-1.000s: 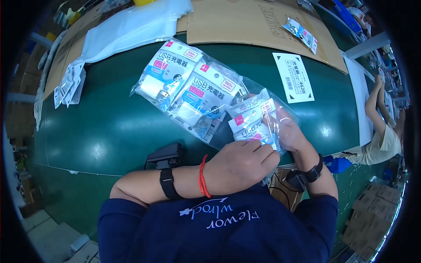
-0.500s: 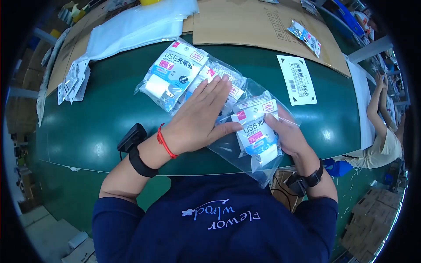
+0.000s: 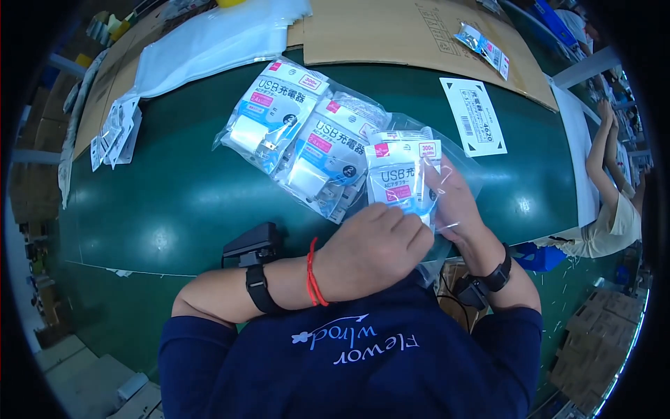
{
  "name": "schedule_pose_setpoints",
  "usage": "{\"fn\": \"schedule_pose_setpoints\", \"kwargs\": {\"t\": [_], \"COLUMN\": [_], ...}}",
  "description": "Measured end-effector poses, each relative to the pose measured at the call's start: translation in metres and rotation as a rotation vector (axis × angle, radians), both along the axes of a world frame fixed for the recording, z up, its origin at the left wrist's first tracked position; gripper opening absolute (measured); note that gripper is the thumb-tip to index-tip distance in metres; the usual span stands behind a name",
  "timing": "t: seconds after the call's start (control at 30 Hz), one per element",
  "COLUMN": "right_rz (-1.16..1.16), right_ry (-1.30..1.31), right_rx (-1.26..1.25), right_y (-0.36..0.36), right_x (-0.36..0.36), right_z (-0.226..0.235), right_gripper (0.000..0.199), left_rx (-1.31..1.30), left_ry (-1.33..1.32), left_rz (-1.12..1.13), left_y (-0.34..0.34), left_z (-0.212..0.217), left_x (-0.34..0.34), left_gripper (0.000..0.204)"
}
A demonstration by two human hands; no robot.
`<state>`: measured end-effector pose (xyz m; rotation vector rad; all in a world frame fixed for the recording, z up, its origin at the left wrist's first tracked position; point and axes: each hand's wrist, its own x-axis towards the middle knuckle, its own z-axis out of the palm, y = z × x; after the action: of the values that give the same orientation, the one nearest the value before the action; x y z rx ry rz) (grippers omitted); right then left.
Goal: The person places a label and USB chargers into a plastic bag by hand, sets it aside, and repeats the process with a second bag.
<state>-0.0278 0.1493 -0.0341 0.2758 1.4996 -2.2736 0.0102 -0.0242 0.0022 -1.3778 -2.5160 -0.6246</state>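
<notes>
Green table (image 3: pixel 174 202), cardboard sheet (image 3: pixel 391 35) behind. Both hands close on the charger packet (image 3: pixel 399 178) in its clear bag (image 3: pixel 453 160): left hand (image 3: pixel 370 248) pinches the bottom edge, right hand (image 3: pixel 457 202) probably inside the bag. Best to support the bag mouth and slide the packet flat. Loose packets (image 3: pixel 307 140) lie just beside.

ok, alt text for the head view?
Both hands, left hand and right hand, hold a clear plastic bag of white-and-blue packaged chargers over a dark green table. Two more such packs lie beside it.
</notes>
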Motion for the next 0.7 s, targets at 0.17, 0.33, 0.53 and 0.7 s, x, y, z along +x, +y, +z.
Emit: {"fn": "schedule_pose_setpoints", "kwargs": {"t": [0.17, 0.33, 0.53, 0.7], "right_rz": [-0.053, 0.007, 0.287, 0.139], "right_ry": [0.044, 0.237, 0.203, 0.053], "right_rx": [-0.112, 0.139, 0.288, 0.177], "right_y": [-0.026, -0.02, 0.013, -0.002], "right_x": [0.001, 0.003, -0.003, -0.002], "right_z": [0.0, -0.002, 0.009, -0.006], "right_gripper": [0.039, 0.037, 0.03, 0.022], "left_rx": [0.161, 0.197, 0.281, 0.254], "left_ry": [0.062, 0.038, -0.049, -0.01], "left_rz": [-0.084, -0.082, -0.111, -0.124], "left_y": [0.013, 0.006, 0.0, 0.001], "left_z": [-0.014, -0.009, -0.008, -0.012], "left_x": [0.01, 0.001, 0.001, 0.005], "left_gripper": [0.017, 0.019, 0.018, 0.017]}}
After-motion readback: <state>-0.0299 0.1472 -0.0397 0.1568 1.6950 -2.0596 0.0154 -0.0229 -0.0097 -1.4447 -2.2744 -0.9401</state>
